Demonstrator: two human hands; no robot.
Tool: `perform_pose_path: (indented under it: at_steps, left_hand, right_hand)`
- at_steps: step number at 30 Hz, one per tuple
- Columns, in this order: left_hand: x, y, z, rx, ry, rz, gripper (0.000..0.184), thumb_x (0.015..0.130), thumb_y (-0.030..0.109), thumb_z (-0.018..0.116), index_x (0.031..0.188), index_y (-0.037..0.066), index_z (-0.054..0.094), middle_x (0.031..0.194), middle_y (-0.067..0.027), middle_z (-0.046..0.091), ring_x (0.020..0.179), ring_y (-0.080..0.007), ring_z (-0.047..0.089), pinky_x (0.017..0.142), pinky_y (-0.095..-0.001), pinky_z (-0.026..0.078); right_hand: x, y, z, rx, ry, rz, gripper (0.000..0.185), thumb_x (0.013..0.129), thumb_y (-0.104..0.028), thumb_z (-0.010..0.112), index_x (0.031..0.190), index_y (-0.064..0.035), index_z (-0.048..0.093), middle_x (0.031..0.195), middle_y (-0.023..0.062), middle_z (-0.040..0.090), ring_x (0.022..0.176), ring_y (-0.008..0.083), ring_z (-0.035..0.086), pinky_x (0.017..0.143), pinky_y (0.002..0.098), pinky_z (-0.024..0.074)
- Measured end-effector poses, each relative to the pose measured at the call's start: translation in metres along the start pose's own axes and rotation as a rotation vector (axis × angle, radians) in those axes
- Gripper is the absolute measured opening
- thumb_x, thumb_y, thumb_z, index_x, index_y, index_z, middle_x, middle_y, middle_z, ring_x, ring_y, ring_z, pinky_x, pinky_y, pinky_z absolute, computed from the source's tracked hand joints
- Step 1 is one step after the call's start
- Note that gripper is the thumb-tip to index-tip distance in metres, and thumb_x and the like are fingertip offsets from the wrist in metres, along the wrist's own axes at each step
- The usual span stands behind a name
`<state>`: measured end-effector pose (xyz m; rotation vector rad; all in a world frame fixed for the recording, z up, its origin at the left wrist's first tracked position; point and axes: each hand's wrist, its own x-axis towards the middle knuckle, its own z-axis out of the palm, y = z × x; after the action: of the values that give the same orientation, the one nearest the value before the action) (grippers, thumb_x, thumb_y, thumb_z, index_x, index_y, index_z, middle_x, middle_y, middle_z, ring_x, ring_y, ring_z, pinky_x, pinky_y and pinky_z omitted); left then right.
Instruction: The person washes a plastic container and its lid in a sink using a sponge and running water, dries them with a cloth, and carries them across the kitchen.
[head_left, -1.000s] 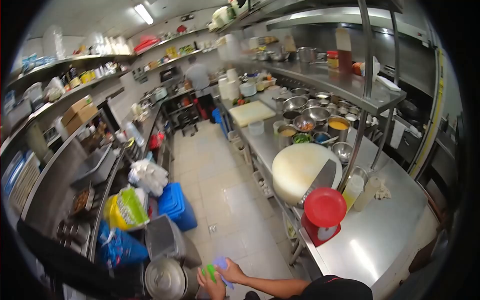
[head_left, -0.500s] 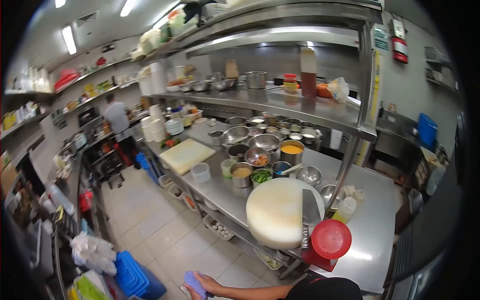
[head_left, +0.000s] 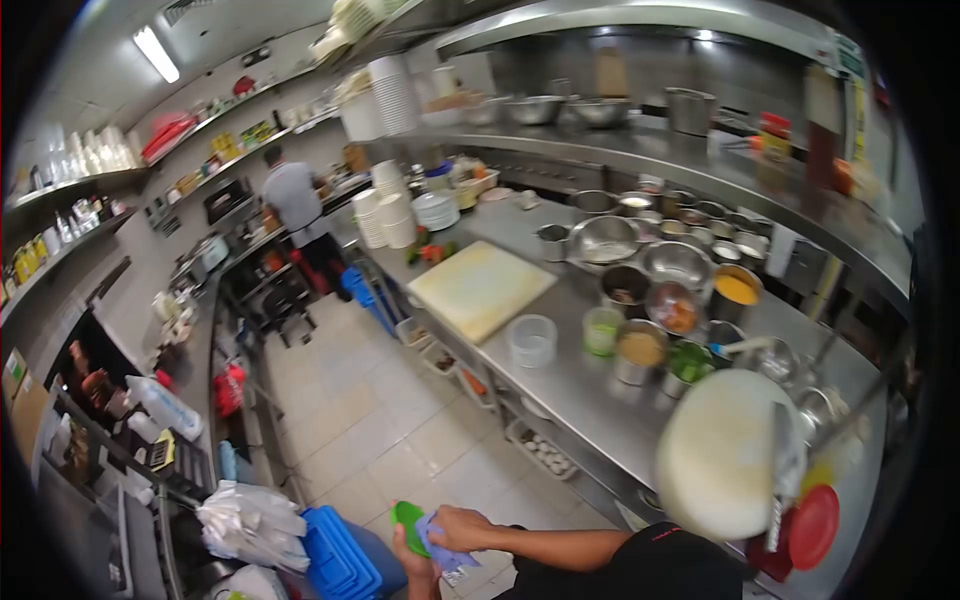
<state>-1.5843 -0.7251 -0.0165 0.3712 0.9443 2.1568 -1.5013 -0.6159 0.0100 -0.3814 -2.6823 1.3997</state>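
Note:
Low in the view, my left hand (head_left: 415, 566) is closed around a small, bright green, rounded object (head_left: 405, 520) that looks like a shallow dish or lid. My right hand (head_left: 462, 528) grips a purple cloth (head_left: 432, 534) and presses it against the green object's side. A bit of shiny, patterned material shows just below the cloth. Both hands are over the floor, left of the steel worktable and beside a blue lidded bin (head_left: 345, 560).
On the steel worktable are a round white chopping block (head_left: 715, 450) with a cleaver (head_left: 778, 470), a rectangular cutting board (head_left: 482, 290), a clear tub (head_left: 532, 341) and several metal pots. A red scale (head_left: 815, 527) stands beyond the block. Another person (head_left: 293, 205) stands at the far counter.
My view has swung left, so the worktable sits further right. The green object now shows in my left hand, against the purple cloth.

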Motion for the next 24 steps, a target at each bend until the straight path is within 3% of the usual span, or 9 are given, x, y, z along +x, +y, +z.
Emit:
perform_pose_path:
  at_steps: [2, 5, 7, 9, 12, 16, 19, 22, 24]
  left_hand:
    - [0.032, 0.017, 0.025, 0.1, 0.062, -0.01, 0.05, 0.093, 0.046, 0.042, 0.127, 0.01, 0.047, 0.117, -0.0087, 0.056, 0.107, -0.0226, 0.055, 0.096, -0.0371, 0.041]
    - [0.095, 0.022, 0.023, 0.133, 0.097, -0.022, 0.051, 0.094, 0.044, 0.04, 0.13, 0.008, 0.044, 0.121, -0.0091, 0.054, 0.113, -0.0226, 0.051, 0.101, -0.0376, 0.036]
    - [0.138, 0.023, 0.004, 0.094, 0.134, -0.102, 0.05, 0.094, 0.046, 0.038, 0.125, 0.008, 0.048, 0.116, -0.0088, 0.057, 0.108, -0.0222, 0.054, 0.097, -0.0369, 0.041]
    - [0.18, 0.027, 0.009, -0.01, 0.078, -0.136, 0.048, 0.094, 0.048, 0.037, 0.117, 0.009, 0.053, 0.108, -0.0083, 0.06, 0.1, -0.0211, 0.058, 0.091, -0.0357, 0.046]
    - [0.259, 0.017, -0.005, -0.056, 0.078, -0.161, 0.047, 0.095, 0.049, 0.034, 0.109, 0.01, 0.056, 0.099, -0.0083, 0.062, 0.092, -0.0214, 0.061, 0.085, -0.0353, 0.048]
    - [0.369, 0.029, 0.003, -0.003, 0.006, -0.253, 0.052, 0.092, 0.053, 0.033, 0.107, 0.009, 0.056, 0.099, -0.012, 0.061, 0.092, -0.0316, 0.06, 0.08, -0.0494, 0.049]
    - [0.482, 0.034, -0.002, -0.105, -0.082, -0.293, 0.057, 0.088, 0.054, 0.035, 0.111, 0.006, 0.054, 0.105, -0.0164, 0.059, 0.096, -0.0436, 0.057, 0.077, -0.0649, 0.045]
    - [0.603, 0.04, 0.012, -0.21, -0.179, -0.311, 0.054, 0.088, 0.049, 0.036, 0.113, 0.005, 0.053, 0.109, -0.0173, 0.058, 0.099, -0.0438, 0.056, 0.081, -0.0643, 0.044]
    - [0.683, 0.039, 0.027, -0.248, -0.227, -0.306, 0.047, 0.089, 0.04, 0.038, 0.114, 0.002, 0.053, 0.11, -0.0166, 0.058, 0.1, -0.0384, 0.057, 0.085, -0.0579, 0.045]
  right_hand:
    - [0.049, 0.008, -0.001, -0.045, 0.116, 0.139, 0.029, 0.081, -0.026, 0.055, 0.096, -0.0019, 0.062, 0.102, 0.0231, 0.059, 0.088, 0.042, 0.058, 0.076, 0.0463, 0.0478]
    - [0.126, 0.04, -0.004, 0.255, 0.366, 0.008, 0.028, 0.083, -0.021, 0.052, 0.101, -0.0018, 0.06, 0.11, 0.0226, 0.054, 0.096, 0.0384, 0.056, 0.081, 0.0425, 0.0467]
    - [0.162, 0.038, -0.018, 0.464, 0.56, -0.278, 0.023, 0.085, -0.017, 0.05, 0.098, -0.0013, 0.06, 0.104, 0.0199, 0.055, 0.094, 0.0353, 0.057, 0.085, 0.039, 0.0449]
    - [0.182, 0.042, -0.057, 0.594, 0.391, -0.272, 0.018, 0.085, -0.01, 0.05, 0.098, 0.0011, 0.057, 0.102, 0.0165, 0.051, 0.095, 0.0289, 0.053, 0.085, 0.0344, 0.043]
    - [0.217, 0.077, -0.112, 0.371, -0.146, -0.325, 0.022, 0.085, -0.017, 0.056, 0.097, 0.0007, 0.061, 0.096, 0.015, 0.057, 0.092, 0.0251, 0.056, 0.084, 0.0315, 0.0443]
    - [0.238, 0.142, -0.16, 0.168, 0.012, -0.159, 0.03, 0.084, -0.023, 0.059, 0.102, -0.001, 0.064, 0.102, 0.0171, 0.061, 0.096, 0.0266, 0.06, 0.084, 0.0327, 0.0456]
    - [0.242, 0.183, -0.178, 0.333, 0.155, 0.042, 0.031, 0.084, -0.024, 0.059, 0.104, -0.0004, 0.064, 0.106, 0.0166, 0.061, 0.099, 0.0266, 0.059, 0.087, 0.0324, 0.0449]
    - [0.256, 0.202, -0.195, 0.305, 0.277, 0.246, 0.032, 0.084, -0.024, 0.06, 0.104, -0.0001, 0.063, 0.108, 0.0158, 0.062, 0.101, 0.0242, 0.058, 0.088, 0.0315, 0.0439]
    - [0.266, 0.202, -0.204, 0.4, 0.47, 0.447, 0.027, 0.084, -0.024, 0.057, 0.096, -0.0008, 0.064, 0.095, 0.0126, 0.063, 0.086, 0.0218, 0.06, 0.078, 0.0325, 0.0459]
